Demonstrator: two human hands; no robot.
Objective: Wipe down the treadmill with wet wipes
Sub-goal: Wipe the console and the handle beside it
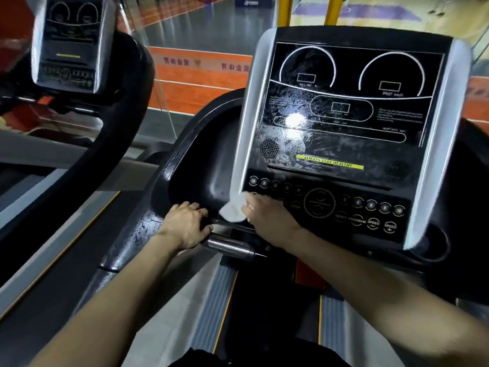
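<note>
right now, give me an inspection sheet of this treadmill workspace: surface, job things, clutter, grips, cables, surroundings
surface: black glossy treadmill display panel shows wet streaks and a glare spot.
job's things: white crumpled wet wipe is pressed at the panel's lower left corner, at the foot of the silver side trim.
clutter: nothing seen
grips: left grip holds the rim of the black plastic console surround, just above a short steel handlebar; right grip holds the wipe.
cables: nothing seen
surroundings: second treadmill console at left; orange court floor beyond; yellow posts at the top.
</note>
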